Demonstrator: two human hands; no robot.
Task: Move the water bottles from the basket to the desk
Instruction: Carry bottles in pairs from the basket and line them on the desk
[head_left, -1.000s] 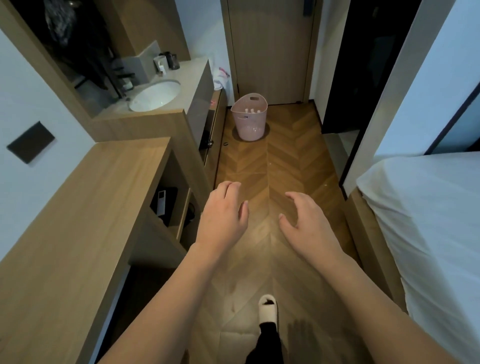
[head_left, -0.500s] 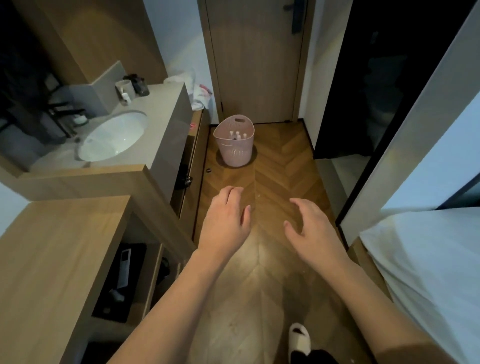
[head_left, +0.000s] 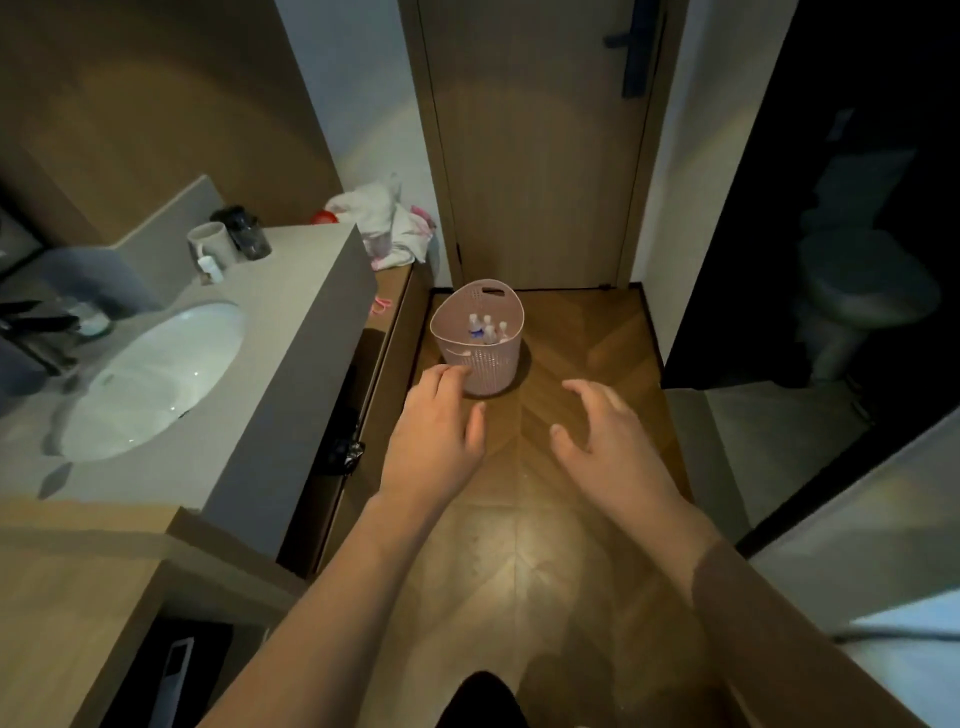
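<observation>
Both hands reach out over the herringbone wood floor, palms down and holding nothing: the left hand has its fingers loosely spread, the right hand is likewise relaxed with fingers a little curled. Ahead of them stands a closed wooden door with a dark handle. Off to the left of the left hand runs a grey vanity counter with a white sink set in it; at its far end sit a mug and a dark cup, and beyond those a heap of white cloth. Nearer than the left forearm, a corner of the wooden desk shows. Just past the left fingertips, on the floor before the door, stands the pink basket, upright. Inside it the water bottles stand with their white caps up, three caps that I can make out.
</observation>
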